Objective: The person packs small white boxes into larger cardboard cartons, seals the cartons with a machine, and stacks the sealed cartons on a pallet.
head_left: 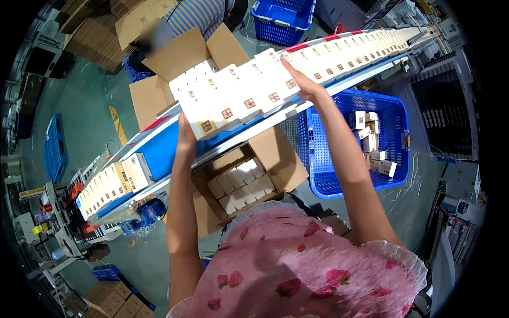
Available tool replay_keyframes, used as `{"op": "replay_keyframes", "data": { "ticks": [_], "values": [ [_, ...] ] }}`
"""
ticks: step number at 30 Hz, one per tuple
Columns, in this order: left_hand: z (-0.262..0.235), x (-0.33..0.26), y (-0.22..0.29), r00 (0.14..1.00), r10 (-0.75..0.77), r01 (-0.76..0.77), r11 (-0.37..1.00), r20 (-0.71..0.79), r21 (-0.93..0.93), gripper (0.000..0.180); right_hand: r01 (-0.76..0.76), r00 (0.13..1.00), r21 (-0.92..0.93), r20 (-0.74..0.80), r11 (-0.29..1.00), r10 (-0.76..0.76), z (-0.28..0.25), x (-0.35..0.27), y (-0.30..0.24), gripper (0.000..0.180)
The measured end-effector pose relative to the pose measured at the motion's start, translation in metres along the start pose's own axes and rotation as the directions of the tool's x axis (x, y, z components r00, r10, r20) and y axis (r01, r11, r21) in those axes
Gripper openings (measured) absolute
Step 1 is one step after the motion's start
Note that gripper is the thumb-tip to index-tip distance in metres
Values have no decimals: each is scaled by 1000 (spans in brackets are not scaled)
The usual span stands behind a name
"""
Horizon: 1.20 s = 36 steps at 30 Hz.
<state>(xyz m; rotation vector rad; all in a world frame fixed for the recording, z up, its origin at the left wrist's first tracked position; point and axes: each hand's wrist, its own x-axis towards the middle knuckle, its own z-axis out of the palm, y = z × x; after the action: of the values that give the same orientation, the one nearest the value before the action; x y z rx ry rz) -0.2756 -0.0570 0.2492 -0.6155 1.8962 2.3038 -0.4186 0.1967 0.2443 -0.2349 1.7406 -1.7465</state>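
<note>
Between my two hands is a row of several small white cartons (238,95), pressed side by side above the blue conveyor belt (167,146). My left hand (185,137) closes against the row's left end, its thumb along the near side. At the other end my right hand (303,82) grips the last carton, thumb on top. Whether the row touches the belt I cannot tell. More white cartons (350,50) stand in a long line on the belt just right of my right hand. Another group of cartons (114,180) stands on the belt's lower left.
An open cardboard box (286,159) packed with white cartons stands below the belt's near side. Beyond the belt is another open box (185,50), partly filled. A blue basket (318,183) with loose cartons stands at right. A person in a striped top (196,18) is across the belt.
</note>
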Motion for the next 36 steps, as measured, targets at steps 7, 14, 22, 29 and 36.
{"op": "replay_keyframes", "data": {
  "ticks": [7,14,22,29,36],
  "values": [
    [-63,-11,-46,944,-49,27,997,-328,-71,45,67,998,235,6,970,-70,73,12,-3,66],
    [-71,-150,-8,830,104,-217,965,-548,-146,41,189,975,-95,133,977,-176,99,-96,-52,73],
    [-85,-217,-147,759,-625,649,748,-181,137,31,-523,813,16,309,852,494,105,-139,150,57],
    [-65,-126,-170,994,-7,108,-64,-109,992,11,446,879,-895,440,10,186,132,-84,167,15],
    [-99,-88,-182,745,-641,481,322,-186,815,52,183,856,-832,396,523,331,139,-50,174,34]
  ]
}}
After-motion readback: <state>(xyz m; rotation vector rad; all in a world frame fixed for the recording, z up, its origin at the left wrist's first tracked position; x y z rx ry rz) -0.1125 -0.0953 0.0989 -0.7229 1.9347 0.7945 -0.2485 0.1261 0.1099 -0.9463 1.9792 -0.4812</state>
